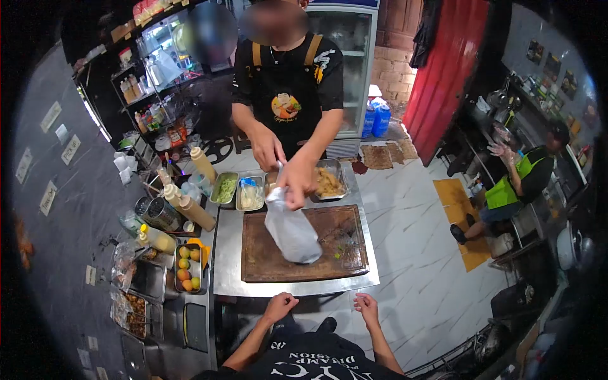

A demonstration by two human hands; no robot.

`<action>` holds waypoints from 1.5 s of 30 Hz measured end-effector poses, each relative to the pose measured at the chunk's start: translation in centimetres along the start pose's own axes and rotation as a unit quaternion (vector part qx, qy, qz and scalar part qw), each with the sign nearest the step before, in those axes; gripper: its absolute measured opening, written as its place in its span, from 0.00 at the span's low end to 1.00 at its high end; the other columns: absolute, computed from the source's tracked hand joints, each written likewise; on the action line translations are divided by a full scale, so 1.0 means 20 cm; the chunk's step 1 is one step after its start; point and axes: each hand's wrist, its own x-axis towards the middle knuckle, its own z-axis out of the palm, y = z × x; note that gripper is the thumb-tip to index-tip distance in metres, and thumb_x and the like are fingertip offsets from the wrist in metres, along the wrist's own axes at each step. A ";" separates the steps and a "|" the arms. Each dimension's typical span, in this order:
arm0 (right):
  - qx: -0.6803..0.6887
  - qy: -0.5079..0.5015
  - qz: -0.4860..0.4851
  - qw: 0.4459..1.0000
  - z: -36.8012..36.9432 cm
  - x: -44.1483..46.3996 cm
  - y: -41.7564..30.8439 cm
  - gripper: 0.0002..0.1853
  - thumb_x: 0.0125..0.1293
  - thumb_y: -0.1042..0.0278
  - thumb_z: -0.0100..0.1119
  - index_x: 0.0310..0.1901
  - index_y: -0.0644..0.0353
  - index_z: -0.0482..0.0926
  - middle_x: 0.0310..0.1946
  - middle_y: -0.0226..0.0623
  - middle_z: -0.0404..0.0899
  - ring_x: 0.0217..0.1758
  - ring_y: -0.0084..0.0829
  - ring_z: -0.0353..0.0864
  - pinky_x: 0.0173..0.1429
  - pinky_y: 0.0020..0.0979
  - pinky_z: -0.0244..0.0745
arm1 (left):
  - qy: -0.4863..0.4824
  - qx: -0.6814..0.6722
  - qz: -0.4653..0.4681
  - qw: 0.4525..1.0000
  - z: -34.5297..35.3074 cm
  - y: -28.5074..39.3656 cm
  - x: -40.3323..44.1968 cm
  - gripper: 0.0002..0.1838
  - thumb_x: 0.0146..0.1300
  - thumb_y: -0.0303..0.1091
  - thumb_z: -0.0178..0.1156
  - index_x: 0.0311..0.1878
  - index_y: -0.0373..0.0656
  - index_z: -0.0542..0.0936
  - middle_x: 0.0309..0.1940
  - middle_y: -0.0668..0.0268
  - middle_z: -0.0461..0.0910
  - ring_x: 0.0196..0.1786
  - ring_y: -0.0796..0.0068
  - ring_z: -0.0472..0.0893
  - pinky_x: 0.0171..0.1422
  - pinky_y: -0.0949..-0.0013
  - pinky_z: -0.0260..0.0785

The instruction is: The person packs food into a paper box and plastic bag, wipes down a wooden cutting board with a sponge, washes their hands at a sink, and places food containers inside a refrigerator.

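Note:
My left hand [280, 306] is at the near edge of the steel table [228, 253], its fingers curled together; whether anything is in them is too small to tell. My right hand [366, 306] hovers just off the table's near right corner, fingers apart and holding nothing. Across the table, a person in a dark apron [288, 82] grips the neck of a white plastic bag [292, 231] with both hands. The bag hangs over or rests on a brown cutting board [339, 237]. Green scraps [342, 252] lie on the board near the bag.
Metal trays of shredded green food [225, 189] and fried pieces [329, 182] line the far side. Sauce bottles [196, 212] and a tray of tomatoes and limes [188, 269] stand left. Another person [519, 177] in a green vest sits at the right.

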 end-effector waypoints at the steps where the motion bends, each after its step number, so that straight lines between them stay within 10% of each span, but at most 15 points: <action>1: 0.000 0.008 -0.004 1.000 0.01 0.01 0.01 0.11 0.66 0.69 0.53 0.49 0.59 0.76 0.36 0.34 0.80 0.34 0.21 0.78 0.36 0.20 0.71 | -0.005 -0.009 0.010 1.000 -0.01 -0.01 0.03 0.14 0.59 0.41 0.62 0.30 0.38 0.80 0.29 0.57 0.78 0.31 0.64 0.79 0.37 0.65 0.70; 21: -0.029 -0.019 -0.013 0.999 0.91 0.32 -0.21 0.12 0.67 0.66 0.54 0.50 0.59 0.74 0.37 0.32 0.81 0.37 0.20 0.79 0.40 0.22 0.75 | 0.016 -0.122 0.040 0.992 -0.66 -0.42 0.38 0.11 0.59 0.35 0.61 0.28 0.36 0.78 0.23 0.61 0.76 0.27 0.69 0.76 0.33 0.68 0.67; 40: -0.014 -0.041 -0.081 0.996 1.03 0.61 -0.55 0.12 0.67 0.70 0.53 0.50 0.64 0.73 0.35 0.30 0.78 0.35 0.17 0.75 0.39 0.19 0.71 | 0.079 -0.174 -0.030 0.981 -0.79 -0.45 0.50 0.14 0.62 0.35 0.60 0.26 0.36 0.74 0.20 0.68 0.70 0.25 0.81 0.67 0.30 0.73 0.61; 45: -0.147 0.034 -0.264 0.953 1.04 0.66 -0.90 0.21 0.61 0.70 0.61 0.55 0.61 0.70 0.46 0.35 0.76 0.47 0.25 0.75 0.50 0.25 0.70 | 0.113 -0.174 0.061 0.976 -1.01 -0.14 0.73 0.09 0.62 0.32 0.60 0.30 0.36 0.76 0.24 0.69 0.73 0.30 0.82 0.71 0.34 0.75 0.63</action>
